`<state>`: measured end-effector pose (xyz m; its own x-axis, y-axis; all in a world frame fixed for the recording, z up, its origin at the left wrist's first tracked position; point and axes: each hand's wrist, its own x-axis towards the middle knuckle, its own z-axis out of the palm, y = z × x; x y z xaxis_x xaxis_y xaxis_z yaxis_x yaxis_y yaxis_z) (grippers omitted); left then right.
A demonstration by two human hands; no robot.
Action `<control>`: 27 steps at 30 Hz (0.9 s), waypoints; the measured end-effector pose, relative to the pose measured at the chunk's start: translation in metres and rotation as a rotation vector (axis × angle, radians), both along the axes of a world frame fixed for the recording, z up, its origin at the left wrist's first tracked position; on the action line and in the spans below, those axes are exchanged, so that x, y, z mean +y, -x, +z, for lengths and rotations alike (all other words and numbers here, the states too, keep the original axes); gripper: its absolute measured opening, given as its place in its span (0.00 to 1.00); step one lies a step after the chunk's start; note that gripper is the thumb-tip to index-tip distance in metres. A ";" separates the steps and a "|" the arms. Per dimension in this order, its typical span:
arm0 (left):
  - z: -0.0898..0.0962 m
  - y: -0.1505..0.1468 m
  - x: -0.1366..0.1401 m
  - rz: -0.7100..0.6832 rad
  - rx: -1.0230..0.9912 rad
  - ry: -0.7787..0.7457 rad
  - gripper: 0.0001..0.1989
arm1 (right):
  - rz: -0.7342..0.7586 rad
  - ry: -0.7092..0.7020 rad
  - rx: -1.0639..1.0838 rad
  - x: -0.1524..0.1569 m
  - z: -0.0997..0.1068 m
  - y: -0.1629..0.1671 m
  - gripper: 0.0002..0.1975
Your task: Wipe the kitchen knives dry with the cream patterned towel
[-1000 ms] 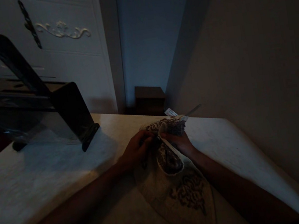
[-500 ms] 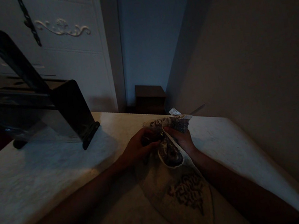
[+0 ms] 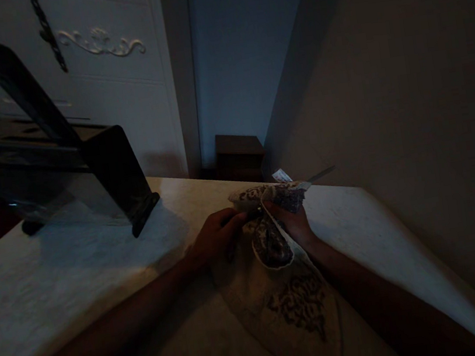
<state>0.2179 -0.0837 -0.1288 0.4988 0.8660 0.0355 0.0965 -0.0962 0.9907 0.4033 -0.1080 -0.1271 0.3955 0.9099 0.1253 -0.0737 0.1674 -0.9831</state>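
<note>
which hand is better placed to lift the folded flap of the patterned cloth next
Right, probably. The right hand already pinches the patterned cloth at its raised fold, while the left hand rests lower on the cloth's edge against the table.

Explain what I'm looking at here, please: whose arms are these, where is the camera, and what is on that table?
There is no machine here. The camera sits on a person's head and looks forward and down, so the two bare arms coming in from the bottom are that person's own. The room is dim, so fine detail is hard to tell. The left hand and the right hand meet over a patterned cloth that lies on a pale table. The fingers of both hands pinch the cloth's far end, which is lifted and folded back. At far left on the table stands a dark stand with a slanted panel. Beyond the table are a white cabinet door and a small brown box.
</note>
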 end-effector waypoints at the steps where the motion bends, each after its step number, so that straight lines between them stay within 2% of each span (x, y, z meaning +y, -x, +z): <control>1: 0.000 0.000 0.000 -0.012 -0.024 0.014 0.21 | 0.013 0.002 0.004 -0.001 0.000 0.001 0.19; 9: 0.003 0.003 0.007 -0.079 -0.111 0.218 0.20 | 0.054 -0.008 0.008 -0.005 0.003 0.005 0.20; 13: 0.005 0.003 0.009 -0.085 -0.128 0.243 0.20 | 0.072 -0.015 0.005 -0.004 0.001 0.005 0.18; 21: 0.000 0.001 0.010 -0.024 -0.066 0.021 0.18 | 0.024 0.002 0.037 0.003 -0.013 -0.003 0.21; 27: -0.004 0.000 0.011 0.017 -0.055 -0.153 0.17 | 0.003 -0.016 -0.005 0.002 -0.009 -0.003 0.19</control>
<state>0.2175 -0.0732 -0.1330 0.4782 0.8565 0.1944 0.0450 -0.2449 0.9685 0.4063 -0.1060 -0.1358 0.3926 0.9087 0.1422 -0.0691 0.1834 -0.9806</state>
